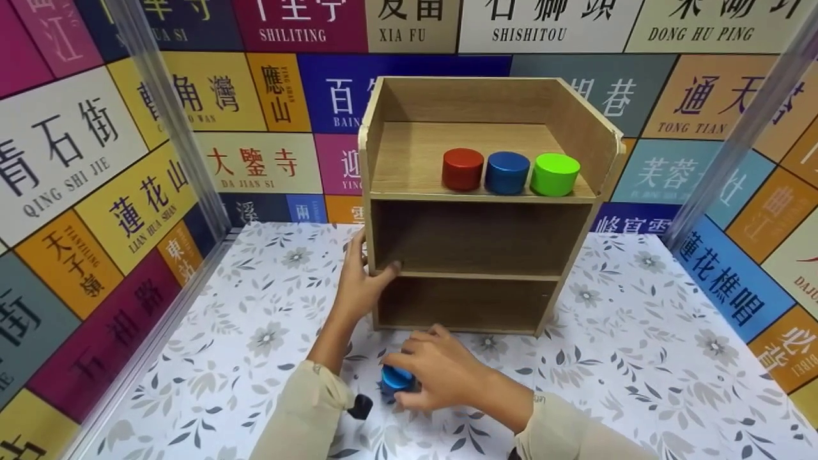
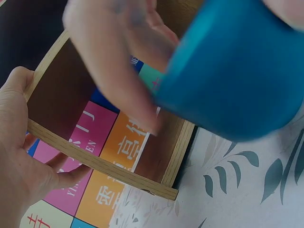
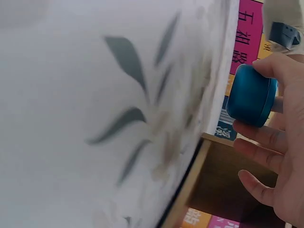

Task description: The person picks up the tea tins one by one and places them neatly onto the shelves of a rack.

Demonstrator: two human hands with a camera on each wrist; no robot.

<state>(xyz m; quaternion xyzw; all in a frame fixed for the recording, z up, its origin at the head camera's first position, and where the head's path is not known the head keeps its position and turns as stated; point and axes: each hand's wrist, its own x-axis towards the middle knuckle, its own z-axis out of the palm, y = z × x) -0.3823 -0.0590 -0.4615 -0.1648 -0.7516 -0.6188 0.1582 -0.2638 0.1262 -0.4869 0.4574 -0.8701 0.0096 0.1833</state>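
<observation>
A small wooden shelf unit (image 1: 480, 276) stands upright on the table. My left hand (image 1: 365, 284) grips its left side panel, thumb over the front edge and fingers around the outside; in the left wrist view, that hand (image 2: 28, 161) wraps the panel edge. Low in front of the unit, my right hand (image 1: 444, 370) holds a round, shiny blue tin (image 1: 396, 378) between thumb and fingers. Up close in the right wrist view, the tin (image 3: 249, 95) shows a seam near one end. A red tin (image 1: 463, 170), a blue tin (image 1: 507, 173) and a green tin (image 1: 555, 175) stand in a row on the top shelf.
Below the top shelf are two open compartments, the middle one (image 1: 479, 237) and the bottom one (image 1: 463, 303). A floral cloth (image 1: 639, 358) covers the table. Panels with printed place names (image 1: 255, 163) and clear corner posts (image 1: 172, 115) surround it.
</observation>
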